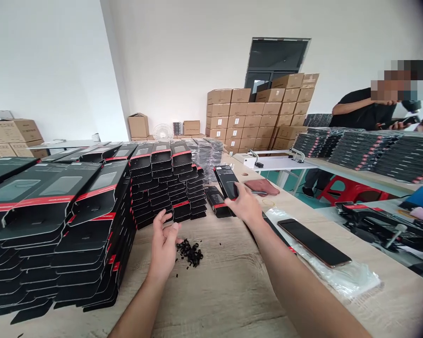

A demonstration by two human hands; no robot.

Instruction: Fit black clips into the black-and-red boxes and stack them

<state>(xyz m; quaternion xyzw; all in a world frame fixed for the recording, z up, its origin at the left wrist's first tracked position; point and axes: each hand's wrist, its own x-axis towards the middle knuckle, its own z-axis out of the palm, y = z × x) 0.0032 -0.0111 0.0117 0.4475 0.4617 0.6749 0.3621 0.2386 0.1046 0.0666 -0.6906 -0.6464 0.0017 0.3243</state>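
My right hand [246, 203] reaches forward and grips the near end of a flat black box [225, 177], its thumb stretched to the left. A second black box [215, 199] lies just under and left of it on the wooden table [229, 281]. Above the tabletop, my left hand [165, 241] is half curled with its fingers apart and nothing visible in it. Beside that hand sits a small heap of tiny black parts [190, 253]. Open-ended black boxes with red edges [165, 188] are stacked in front of it.
Tall stacks of black boxes [56, 225] fill the left side. To the right lie a phone [313, 241], plastic bags [352, 277] and a brown pouch [264, 186]. Across the aisle, a co-worker [359, 110] stands behind more stacked boxes [366, 148]. Cartons [250, 117] line the wall.
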